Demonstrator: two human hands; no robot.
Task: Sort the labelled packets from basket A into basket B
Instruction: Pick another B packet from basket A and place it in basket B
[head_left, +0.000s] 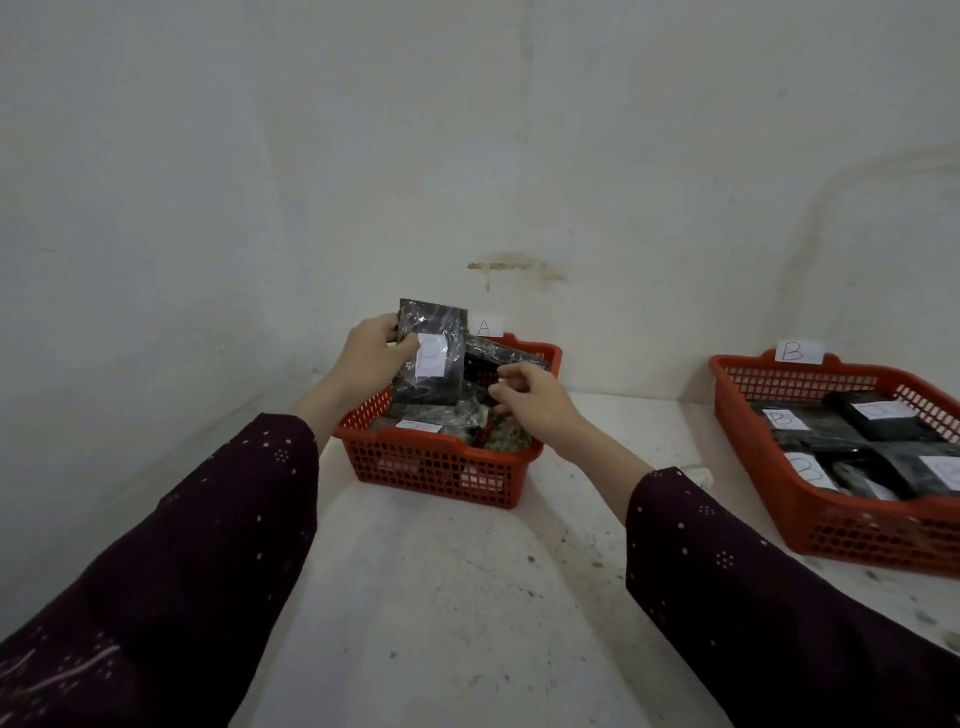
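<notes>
packet (434, 358) marked b stands upright over basket a (431, 447), pinched in your left grip (371, 358); your right grip (530, 397) hovers curled beside it, whether holding anything i cannot tell. next, carry it right to basket b (857, 530).

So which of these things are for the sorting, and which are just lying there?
For the job:
packet marked B, held by the left hand
right hand, over basket A
basket B, with packets already in it

Just lying about:
white scrap on the table
stain on the wall
</notes>
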